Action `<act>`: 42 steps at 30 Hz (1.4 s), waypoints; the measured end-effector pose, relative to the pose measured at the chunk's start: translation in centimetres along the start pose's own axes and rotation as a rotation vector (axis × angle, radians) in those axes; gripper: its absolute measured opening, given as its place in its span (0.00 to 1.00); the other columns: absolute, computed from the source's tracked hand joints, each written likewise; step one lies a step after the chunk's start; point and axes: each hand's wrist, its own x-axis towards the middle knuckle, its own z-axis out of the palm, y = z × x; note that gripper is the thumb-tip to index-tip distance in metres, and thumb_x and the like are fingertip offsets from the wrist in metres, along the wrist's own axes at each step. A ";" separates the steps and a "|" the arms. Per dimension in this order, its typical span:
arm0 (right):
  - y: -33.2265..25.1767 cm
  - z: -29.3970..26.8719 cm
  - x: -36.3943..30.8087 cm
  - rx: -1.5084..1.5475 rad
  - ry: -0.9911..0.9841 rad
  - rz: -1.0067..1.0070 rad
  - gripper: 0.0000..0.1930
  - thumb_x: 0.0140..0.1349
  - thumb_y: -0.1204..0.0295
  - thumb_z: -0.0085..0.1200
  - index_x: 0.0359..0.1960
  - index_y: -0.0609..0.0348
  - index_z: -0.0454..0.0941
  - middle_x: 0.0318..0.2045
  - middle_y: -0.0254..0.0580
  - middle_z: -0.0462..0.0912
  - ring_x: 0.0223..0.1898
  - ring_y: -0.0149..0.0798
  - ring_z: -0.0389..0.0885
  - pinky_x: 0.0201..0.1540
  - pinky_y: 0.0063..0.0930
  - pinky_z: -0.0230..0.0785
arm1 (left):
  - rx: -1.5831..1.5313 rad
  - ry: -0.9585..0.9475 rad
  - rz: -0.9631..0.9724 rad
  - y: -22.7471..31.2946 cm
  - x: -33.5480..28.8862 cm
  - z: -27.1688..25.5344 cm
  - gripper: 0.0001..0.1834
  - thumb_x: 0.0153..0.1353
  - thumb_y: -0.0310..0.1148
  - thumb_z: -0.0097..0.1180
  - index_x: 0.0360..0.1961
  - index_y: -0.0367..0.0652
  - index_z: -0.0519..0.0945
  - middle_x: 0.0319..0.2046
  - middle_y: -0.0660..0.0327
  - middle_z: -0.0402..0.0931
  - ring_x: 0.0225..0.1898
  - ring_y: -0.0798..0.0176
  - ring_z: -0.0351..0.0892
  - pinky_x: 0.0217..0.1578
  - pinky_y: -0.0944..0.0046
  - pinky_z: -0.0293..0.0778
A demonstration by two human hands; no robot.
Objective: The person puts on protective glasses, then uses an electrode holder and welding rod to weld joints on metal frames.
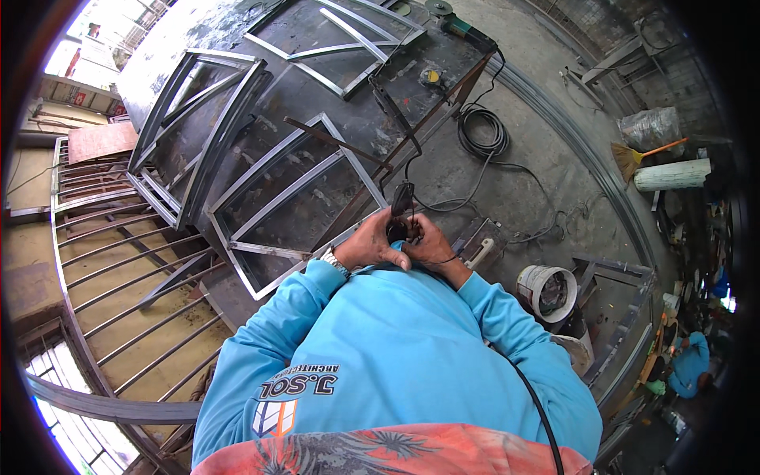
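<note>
My left hand [369,240], with a metal watch on its wrist, is curled in front of my waist. My right hand [430,241] faces it with bent fingers. Between them is a small dark thing [402,229] whose kind I cannot make out, close to the hem of my blue shirt. A black piece [403,197] with a cable shows just beyond the fingertips. Just past my left hand, a welded metal frame [273,190] with a diagonal bar lies at the near edge of the dark worktable [309,95].
More metal frames [198,127] lie on the table, with an angle grinder [459,28] at its far right corner. A coiled black cable [483,134] lies on the floor. At the right stand a white bucket [546,291] and long metal bars [586,150]. A person [689,366] is far right.
</note>
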 end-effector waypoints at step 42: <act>-9.7 -5.3 4.0 -0.346 -0.131 -0.451 0.25 0.53 0.81 0.63 0.55 0.50 0.79 0.54 0.44 0.75 0.44 0.41 0.77 0.40 0.30 0.75 | -0.691 -0.360 -0.267 0.4 -1.5 -4.2 0.37 0.55 0.35 0.70 0.61 0.25 0.70 0.36 0.60 0.80 0.31 0.64 0.80 0.35 0.65 0.78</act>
